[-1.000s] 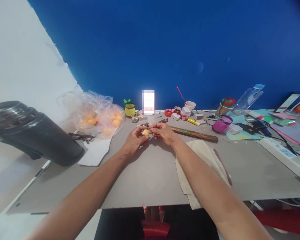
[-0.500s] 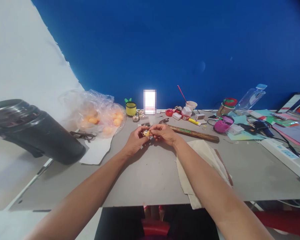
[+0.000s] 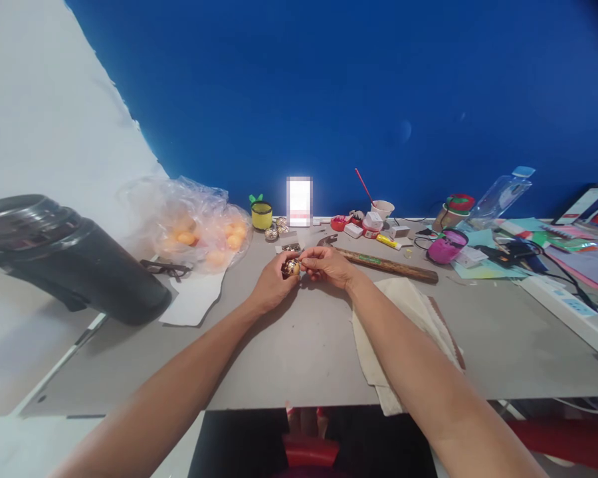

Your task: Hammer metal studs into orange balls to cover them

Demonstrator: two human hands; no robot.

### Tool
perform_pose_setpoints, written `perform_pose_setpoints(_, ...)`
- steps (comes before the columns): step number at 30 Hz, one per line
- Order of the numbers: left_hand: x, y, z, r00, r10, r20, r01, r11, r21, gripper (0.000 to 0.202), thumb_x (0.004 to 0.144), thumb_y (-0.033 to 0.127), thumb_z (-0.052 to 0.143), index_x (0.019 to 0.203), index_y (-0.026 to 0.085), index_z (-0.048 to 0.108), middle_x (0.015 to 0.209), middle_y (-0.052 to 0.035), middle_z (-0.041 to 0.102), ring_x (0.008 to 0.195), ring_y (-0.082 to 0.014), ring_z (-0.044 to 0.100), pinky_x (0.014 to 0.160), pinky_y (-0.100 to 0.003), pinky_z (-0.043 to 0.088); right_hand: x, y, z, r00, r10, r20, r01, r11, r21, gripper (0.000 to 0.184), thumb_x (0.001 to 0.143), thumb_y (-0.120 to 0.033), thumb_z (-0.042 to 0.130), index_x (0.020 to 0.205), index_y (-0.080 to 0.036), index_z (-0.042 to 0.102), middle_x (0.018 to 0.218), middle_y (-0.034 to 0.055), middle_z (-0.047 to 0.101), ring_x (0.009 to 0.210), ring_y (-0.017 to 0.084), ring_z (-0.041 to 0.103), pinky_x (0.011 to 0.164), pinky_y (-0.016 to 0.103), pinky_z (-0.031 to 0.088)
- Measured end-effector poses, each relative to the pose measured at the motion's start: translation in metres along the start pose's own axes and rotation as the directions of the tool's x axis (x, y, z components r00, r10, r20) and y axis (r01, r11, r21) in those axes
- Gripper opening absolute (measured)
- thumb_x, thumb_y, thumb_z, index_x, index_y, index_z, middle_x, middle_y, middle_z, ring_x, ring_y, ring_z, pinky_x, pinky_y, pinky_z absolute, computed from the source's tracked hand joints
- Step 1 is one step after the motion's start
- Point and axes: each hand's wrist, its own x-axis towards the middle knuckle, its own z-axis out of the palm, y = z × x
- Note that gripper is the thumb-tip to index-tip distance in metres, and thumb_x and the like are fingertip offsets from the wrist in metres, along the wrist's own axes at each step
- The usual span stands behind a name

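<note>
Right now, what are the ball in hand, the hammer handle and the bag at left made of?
Ball, in the left hand: looks like smooth orange plastic, part covered in shiny metallic bits; too small to be sure. Hammer handle: brown, matte, probably wood. Bag: thin clear plastic film, crinkled.

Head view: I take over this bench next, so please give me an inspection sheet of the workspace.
surface: grey table, bare in front of the hands.
job's things: small ball, part orange, part dark and shiny, held just above the table.
clutter: hammer, folded cloth, plastic bag of orange balls, yellow cup, pink cup, clear bottle, black container on its side, papers.
grips: left hand grips the small ball; right hand pinches at its side.
cables: black cable by a white power strip.
surroundings: blue wall behind, white wall on the left.
</note>
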Motion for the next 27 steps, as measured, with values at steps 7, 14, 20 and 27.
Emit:
perform_pose_setpoints(7,-0.0023,0.0017,-0.0001,0.999,-0.038,0.012,0.038,0.998,0.047,0.031,0.073,0.023,0.067,0.103,0.021,0.060,0.086,0.0009,0.064,0.077,-0.0184,0.058,0.076,-0.032,0.048,0.0000,0.0006,-0.0005,1.000,0.005,0.003,-0.005,1.000,-0.004,0.046,0.054,-0.043,0.100,0.084,-0.017,0.076,0.074,0.0018,0.073,0.059,0.008,0.059,0.053,0.019,0.049)
perform_pose_setpoints(14,-0.0037,0.0051,0.0013,0.999,-0.024,0.039,0.025,0.999,-0.027,0.038,0.073,0.025,0.071,0.110,0.021,0.063,0.096,-0.0023,0.069,0.088,-0.0213,0.063,0.080,-0.034,0.051,-0.0010,-0.0008,0.0002,1.000,0.007,-0.007,-0.007,1.000,-0.015,0.045,0.054,-0.043,0.100,0.083,-0.017,0.076,0.072,0.0009,0.072,0.058,0.008,0.059,0.052,0.018,0.048)
perform_pose_setpoints(20,-0.0016,0.0014,0.0029,0.996,-0.080,0.038,0.085,0.977,-0.194,0.041,0.076,0.028,0.072,0.115,0.019,0.063,0.094,-0.0031,0.069,0.082,-0.0187,0.064,0.076,-0.032,0.052,0.0005,0.0009,-0.0019,1.000,0.002,-0.003,-0.002,1.000,-0.017,0.043,0.055,-0.041,0.099,0.083,-0.017,0.077,0.074,0.0020,0.073,0.058,0.008,0.059,0.052,0.019,0.049)
perform_pose_setpoints(27,-0.0032,0.0048,0.0013,0.997,-0.067,0.045,0.073,0.987,-0.145,0.044,0.071,0.024,0.074,0.114,0.019,0.064,0.100,-0.0045,0.070,0.087,-0.0208,0.065,0.079,-0.034,0.052,0.0023,0.0038,-0.0045,1.000,0.004,-0.015,-0.004,1.000,-0.023,0.042,0.056,-0.041,0.098,0.084,-0.017,0.077,0.077,0.0031,0.075,0.058,0.008,0.059,0.052,0.018,0.051)
